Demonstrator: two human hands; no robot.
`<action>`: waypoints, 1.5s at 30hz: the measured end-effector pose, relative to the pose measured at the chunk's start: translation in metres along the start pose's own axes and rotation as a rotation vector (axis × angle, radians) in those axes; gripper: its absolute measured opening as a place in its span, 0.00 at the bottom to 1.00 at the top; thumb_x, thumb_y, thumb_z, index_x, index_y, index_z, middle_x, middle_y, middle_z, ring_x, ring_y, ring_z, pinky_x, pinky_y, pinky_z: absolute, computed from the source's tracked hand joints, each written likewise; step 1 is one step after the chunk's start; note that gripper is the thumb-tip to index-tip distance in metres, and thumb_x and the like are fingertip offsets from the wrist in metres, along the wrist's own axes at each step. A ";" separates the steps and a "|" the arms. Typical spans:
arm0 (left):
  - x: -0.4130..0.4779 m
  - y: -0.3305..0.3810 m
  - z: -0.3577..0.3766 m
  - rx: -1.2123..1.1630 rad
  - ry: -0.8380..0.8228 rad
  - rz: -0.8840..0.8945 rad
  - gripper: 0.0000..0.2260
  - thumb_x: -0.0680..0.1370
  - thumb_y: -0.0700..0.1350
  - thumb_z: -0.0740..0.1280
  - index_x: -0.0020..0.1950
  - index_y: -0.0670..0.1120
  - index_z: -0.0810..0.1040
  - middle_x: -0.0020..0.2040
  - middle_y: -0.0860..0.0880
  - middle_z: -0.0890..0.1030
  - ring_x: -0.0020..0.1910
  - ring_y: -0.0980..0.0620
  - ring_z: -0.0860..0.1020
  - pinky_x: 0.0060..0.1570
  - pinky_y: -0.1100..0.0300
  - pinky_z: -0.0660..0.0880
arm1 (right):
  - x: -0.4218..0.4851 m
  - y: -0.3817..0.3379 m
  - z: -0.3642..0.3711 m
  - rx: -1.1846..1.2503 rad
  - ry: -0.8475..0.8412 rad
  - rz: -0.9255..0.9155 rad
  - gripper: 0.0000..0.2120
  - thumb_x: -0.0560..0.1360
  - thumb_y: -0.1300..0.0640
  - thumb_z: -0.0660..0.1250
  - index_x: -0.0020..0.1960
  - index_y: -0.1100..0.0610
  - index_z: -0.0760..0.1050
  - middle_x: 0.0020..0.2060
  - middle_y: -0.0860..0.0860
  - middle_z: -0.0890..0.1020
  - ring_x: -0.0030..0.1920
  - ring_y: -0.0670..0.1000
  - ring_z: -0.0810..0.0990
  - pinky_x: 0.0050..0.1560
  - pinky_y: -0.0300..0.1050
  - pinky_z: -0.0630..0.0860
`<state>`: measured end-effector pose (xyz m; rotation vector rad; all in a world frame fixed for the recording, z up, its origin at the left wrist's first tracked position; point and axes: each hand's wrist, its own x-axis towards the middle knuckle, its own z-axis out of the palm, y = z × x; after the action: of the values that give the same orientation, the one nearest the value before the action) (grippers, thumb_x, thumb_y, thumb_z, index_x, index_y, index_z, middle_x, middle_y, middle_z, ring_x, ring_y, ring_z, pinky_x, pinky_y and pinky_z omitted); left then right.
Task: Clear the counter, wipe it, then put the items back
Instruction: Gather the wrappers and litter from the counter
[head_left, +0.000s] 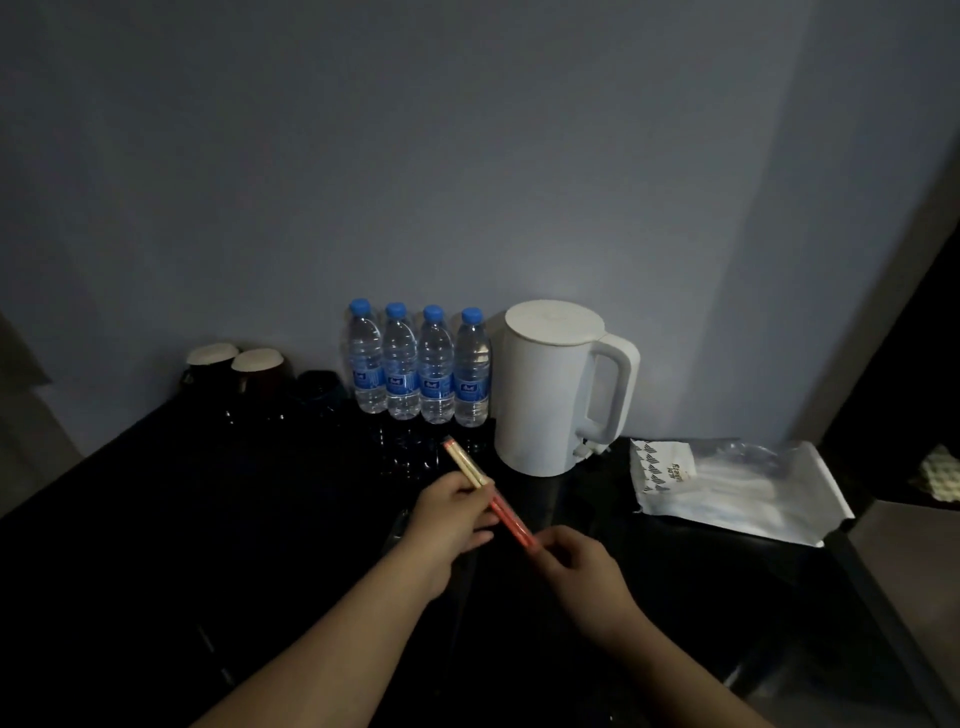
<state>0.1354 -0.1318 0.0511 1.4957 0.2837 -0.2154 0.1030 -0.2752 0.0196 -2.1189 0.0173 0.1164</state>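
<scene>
Two long thin stick sachets (511, 517), red at one end and cream at the other, are held together over the black counter (208, 519). My left hand (449, 525) grips them around their middle. My right hand (576, 566) pinches their red near end. Behind them, against the wall, stand several water bottles (421, 364) with blue caps in a row. A white electric kettle (553, 387) stands to the right of the bottles, its handle pointing right.
Two dark mugs (234, 366) sit upside down at the back left, with a dark object (317, 384) beside them. A white plastic bag (727, 486) lies flat on the right part of the counter. The counter's right edge drops off beyond it.
</scene>
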 end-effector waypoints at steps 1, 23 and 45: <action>-0.001 -0.001 0.001 -0.009 -0.007 -0.007 0.06 0.80 0.41 0.63 0.44 0.47 0.75 0.41 0.48 0.78 0.38 0.54 0.77 0.39 0.62 0.75 | -0.004 0.002 -0.003 -0.011 0.007 0.010 0.07 0.78 0.56 0.64 0.41 0.48 0.74 0.34 0.44 0.77 0.33 0.40 0.73 0.32 0.27 0.68; -0.140 -0.072 0.179 -0.226 0.022 -0.128 0.07 0.80 0.37 0.62 0.42 0.43 0.74 0.41 0.45 0.77 0.40 0.51 0.77 0.39 0.59 0.76 | -0.201 0.127 -0.161 0.084 0.329 0.237 0.05 0.76 0.55 0.66 0.41 0.49 0.77 0.36 0.46 0.80 0.37 0.43 0.76 0.35 0.34 0.69; -0.181 -0.134 0.400 0.458 -0.314 -0.024 0.09 0.79 0.38 0.58 0.44 0.48 0.75 0.40 0.49 0.79 0.37 0.54 0.76 0.34 0.63 0.71 | -0.278 0.267 -0.316 0.245 0.773 0.448 0.08 0.76 0.58 0.65 0.38 0.55 0.76 0.35 0.50 0.79 0.38 0.49 0.75 0.38 0.43 0.69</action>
<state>-0.0568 -0.5461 0.0023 1.8788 -0.0049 -0.5571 -0.1652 -0.6932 -0.0181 -1.7658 0.9140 -0.4240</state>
